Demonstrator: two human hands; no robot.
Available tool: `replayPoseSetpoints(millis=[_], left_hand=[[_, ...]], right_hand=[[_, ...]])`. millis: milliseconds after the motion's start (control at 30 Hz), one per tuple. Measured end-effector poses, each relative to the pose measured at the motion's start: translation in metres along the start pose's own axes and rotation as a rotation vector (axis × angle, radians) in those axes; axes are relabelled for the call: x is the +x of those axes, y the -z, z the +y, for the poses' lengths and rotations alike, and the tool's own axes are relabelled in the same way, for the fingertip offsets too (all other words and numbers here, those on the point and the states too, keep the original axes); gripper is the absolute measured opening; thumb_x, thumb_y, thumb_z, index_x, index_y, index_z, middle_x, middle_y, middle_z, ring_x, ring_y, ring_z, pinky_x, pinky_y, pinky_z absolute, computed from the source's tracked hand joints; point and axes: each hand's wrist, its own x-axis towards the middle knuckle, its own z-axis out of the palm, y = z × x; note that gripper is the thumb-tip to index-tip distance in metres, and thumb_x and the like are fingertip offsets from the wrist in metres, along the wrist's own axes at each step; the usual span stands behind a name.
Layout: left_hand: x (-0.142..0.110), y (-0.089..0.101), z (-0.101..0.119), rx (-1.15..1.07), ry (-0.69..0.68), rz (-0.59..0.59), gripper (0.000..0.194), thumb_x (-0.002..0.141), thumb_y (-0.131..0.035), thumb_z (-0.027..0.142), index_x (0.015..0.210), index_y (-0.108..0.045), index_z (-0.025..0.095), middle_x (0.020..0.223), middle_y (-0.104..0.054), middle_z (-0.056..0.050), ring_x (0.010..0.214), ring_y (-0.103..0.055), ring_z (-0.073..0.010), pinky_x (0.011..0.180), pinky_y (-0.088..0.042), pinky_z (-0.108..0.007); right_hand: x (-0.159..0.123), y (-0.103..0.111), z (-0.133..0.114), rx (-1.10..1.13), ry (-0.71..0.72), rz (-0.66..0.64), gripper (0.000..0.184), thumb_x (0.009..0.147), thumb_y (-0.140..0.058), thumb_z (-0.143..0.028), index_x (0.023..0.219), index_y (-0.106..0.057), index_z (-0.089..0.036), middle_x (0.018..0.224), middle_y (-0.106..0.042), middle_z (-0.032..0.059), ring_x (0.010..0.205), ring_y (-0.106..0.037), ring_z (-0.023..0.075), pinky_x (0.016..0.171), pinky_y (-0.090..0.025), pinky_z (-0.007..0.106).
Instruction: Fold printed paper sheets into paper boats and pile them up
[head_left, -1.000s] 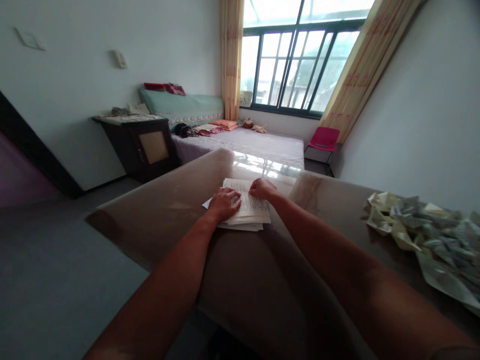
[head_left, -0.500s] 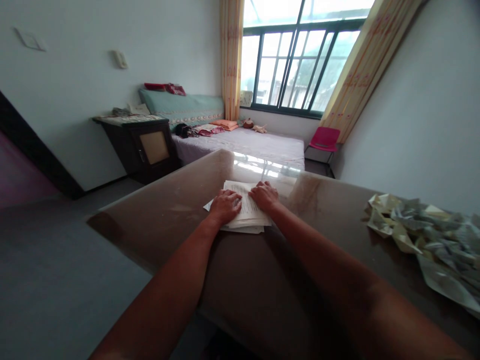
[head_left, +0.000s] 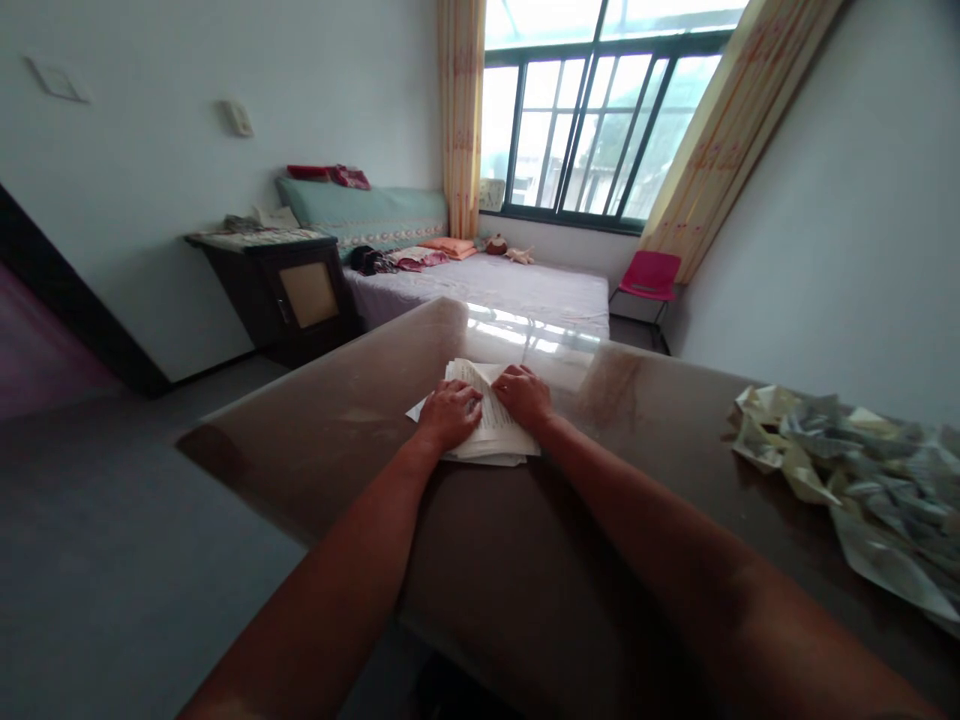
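White, the top sheet (head_left: 493, 412) now buckles by the right hand (head_left: 525, 393), seemingly loosening; that grip is unclear. The left hand (head_left: 451, 412) spreads over the stack's (head_left: 491, 457) left side.

- light source: window (head_left: 570, 140), daylight, panes washed out near white.
- room: moderately dim, cool cast; floor (head_left: 150, 520) in shade.
- desk (head_left: 337, 420): glossy; bright glare patches at far end, near part dark.
- shadow: deep, nearside of printed sheets (head_left: 499, 430).
- print: lines discernible, words too soft to read.
- distortion: wide-angle; cabinet (head_left: 289, 295) and right curtain (head_left: 724, 150) lean outward.
- blur: crumpled papers (head_left: 862, 460), smeared towards right edge.
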Motion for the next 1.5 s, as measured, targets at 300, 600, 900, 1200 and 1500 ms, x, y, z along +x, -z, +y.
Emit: replayPoseSetpoints(millis=[300,600,900,1200,1500], left_hand=[[0.013,-0.002,-0.016,-0.235,0.260,0.180,0.035,0.082,-0.060,0.029,0.114,-0.053,0.016,0.114,-0.062,-0.012,0.078,-0.066,-0.0160,0.073,-0.053,-0.029],[0.015,0.009,-0.014,-0.367,0.253,0.229,0.015,0.077,-0.059,0.034,0.082,-0.059,0.019,0.081,-0.068,0.000,0.079,-0.063,-0.0160,0.075,-0.049,-0.027],[0.011,0.012,-0.002,-0.422,0.210,0.184,0.035,0.084,-0.049,0.048,0.068,-0.055,0.017,0.052,-0.053,0.005,0.048,-0.051,-0.0098,0.049,-0.041,-0.020],[0.009,0.027,0.007,-0.341,0.170,0.236,0.033,0.089,-0.043,0.042,0.101,-0.063,0.019,0.077,-0.069,-0.001,0.056,-0.059,-0.0106,0.060,-0.046,-0.021],[-0.005,0.032,0.047,-0.246,0.016,0.171,0.032,0.088,-0.048,0.043,0.099,-0.067,0.018,0.079,-0.071,-0.002,0.062,-0.064,-0.0126,0.060,-0.050,-0.022]], right_hand=[[-0.025,-0.003,0.008,0.266,0.147,0.205,0.020,0.090,-0.051,-0.029,0.095,-0.069,-0.025,0.141,-0.043,0.0034,0.127,-0.039,0.0220,0.101,-0.041,0.035],[-0.016,-0.006,0.034,0.884,-0.223,0.067,0.034,0.076,-0.065,-0.035,0.105,-0.065,-0.017,0.099,-0.068,0.0077,0.083,-0.064,0.0193,0.071,-0.052,0.031],[-0.025,0.008,0.036,0.864,-0.195,0.109,0.034,0.079,-0.060,-0.049,0.066,-0.059,-0.017,0.057,-0.059,0.0001,0.054,-0.054,0.0132,0.049,-0.040,0.024],[-0.082,0.102,0.079,0.638,-0.210,0.558,0.010,0.083,-0.052,-0.024,0.087,-0.060,-0.021,0.096,-0.071,0.0042,0.090,-0.064,0.0188,0.074,-0.048,0.031],[-0.218,0.111,0.132,0.320,0.139,0.059,0.032,0.086,-0.046,-0.010,0.107,-0.065,-0.024,0.112,-0.070,0.0040,0.115,-0.058,0.0197,0.097,-0.044,0.039]])
